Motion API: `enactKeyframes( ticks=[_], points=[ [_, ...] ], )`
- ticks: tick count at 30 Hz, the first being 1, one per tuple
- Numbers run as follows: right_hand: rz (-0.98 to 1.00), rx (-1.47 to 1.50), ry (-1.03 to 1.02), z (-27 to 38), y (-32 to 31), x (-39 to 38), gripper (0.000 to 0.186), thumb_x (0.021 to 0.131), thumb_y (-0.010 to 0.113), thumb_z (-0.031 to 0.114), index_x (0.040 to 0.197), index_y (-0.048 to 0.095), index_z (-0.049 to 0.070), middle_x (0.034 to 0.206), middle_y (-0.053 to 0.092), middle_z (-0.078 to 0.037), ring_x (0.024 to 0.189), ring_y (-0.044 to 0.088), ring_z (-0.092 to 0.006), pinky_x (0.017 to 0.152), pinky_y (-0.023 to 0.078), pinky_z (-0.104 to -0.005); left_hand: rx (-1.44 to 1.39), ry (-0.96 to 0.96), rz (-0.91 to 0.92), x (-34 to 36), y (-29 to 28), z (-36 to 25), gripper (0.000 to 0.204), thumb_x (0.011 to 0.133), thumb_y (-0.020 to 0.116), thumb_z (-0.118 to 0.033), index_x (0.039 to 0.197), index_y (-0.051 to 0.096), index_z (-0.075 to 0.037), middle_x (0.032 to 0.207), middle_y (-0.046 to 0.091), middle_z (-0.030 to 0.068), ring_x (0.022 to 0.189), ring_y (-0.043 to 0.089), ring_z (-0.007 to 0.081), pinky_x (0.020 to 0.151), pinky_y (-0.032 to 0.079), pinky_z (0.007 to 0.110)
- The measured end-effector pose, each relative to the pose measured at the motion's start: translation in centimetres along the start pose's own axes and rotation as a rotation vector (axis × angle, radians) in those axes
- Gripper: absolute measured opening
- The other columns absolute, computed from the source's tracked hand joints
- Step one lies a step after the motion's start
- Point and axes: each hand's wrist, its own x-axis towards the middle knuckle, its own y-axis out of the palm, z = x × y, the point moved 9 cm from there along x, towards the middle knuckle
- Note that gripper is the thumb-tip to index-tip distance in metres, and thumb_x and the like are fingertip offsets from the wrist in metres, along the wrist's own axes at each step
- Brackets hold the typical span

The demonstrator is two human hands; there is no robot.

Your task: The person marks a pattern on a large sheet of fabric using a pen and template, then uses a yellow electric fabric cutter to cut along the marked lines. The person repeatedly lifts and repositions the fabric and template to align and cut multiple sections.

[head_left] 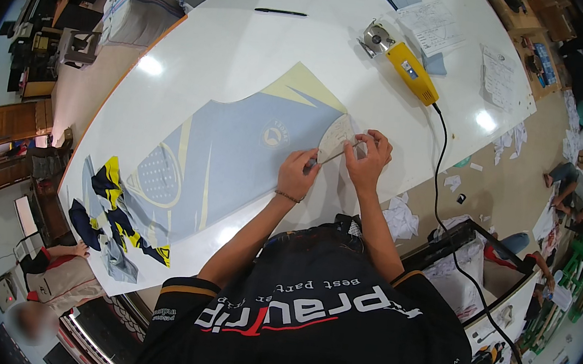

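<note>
A light blue and pale yellow fabric panel (232, 140), shaped like a shirt piece, lies spread on the white table. At its right end is a small cream pattern piece (337, 136) with a curved edge and handwriting. My left hand (297, 174) pinches the near corner of this piece between thumb and fingers. Thumb and fingers of my right hand (367, 160) are closed on the same near edge, a little further right. Whether the fabric's edge is also caught between the fingers cannot be made out.
A yellow electric rotary cutter (410, 70) rests at the far right, its black cord (440, 176) running off the table's right side. Papers (432, 26) and a black pen (280, 12) lie further back. Dark and yellow fabric scraps (117, 213) sit on the left corner.
</note>
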Motion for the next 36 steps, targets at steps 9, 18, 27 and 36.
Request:
enactKeyframes(
  ticks=[9,18,27,36],
  points=[
    [0.006,-0.001,-0.002,0.1,0.1,0.0,0.030,0.076,0.084,0.027,0.100,0.074,0.012,0.125,0.059,-0.010,0.123,0.049,-0.0329,0.103,0.033,-0.0504,0.024,0.009,0.030,-0.1,-0.3,-0.8,0.050,0.078,0.081,-0.013,0.127,0.069,-0.007,0.103,0.073,0.0072,0.086,0.069,0.0251,0.080,0.057,0.039],
    [-0.012,-0.052,-0.011,-0.3,0.5,0.2,0.030,0.075,0.083,0.026,0.100,0.074,0.012,0.124,0.060,-0.012,0.122,0.050,-0.0340,0.103,0.034,-0.0518,0.255,0.445,0.110,0.3,1.4,-6.1,0.055,0.081,0.076,-0.015,0.133,0.060,-0.001,0.124,0.062,0.0178,0.112,0.060,0.0366,0.098,0.051,0.043],
    [0.053,0.096,-0.201,4.5,2.9,5.3,0.027,0.084,0.078,0.021,0.109,0.073,0.010,0.114,0.064,-0.010,0.111,0.057,-0.0316,0.097,0.039,-0.0473,0.468,0.249,0.318,0.6,5.7,-5.5,0.066,0.084,0.077,-0.029,0.132,0.054,0.010,0.136,0.053,0.0211,0.129,0.050,0.0373,0.105,0.048,0.044],
    [0.258,-0.202,-0.403,15.6,21.2,26.0,0.041,0.087,0.080,0.028,0.117,0.067,0.005,0.103,0.066,-0.012,0.105,0.067,-0.0302,0.089,0.055,-0.0466,0.545,0.221,0.366,0.6,6.0,-6.4,0.073,0.088,0.074,-0.039,0.136,0.053,0.013,0.145,0.047,0.0230,0.135,0.046,0.0372,0.110,0.045,0.045]
  ],
)
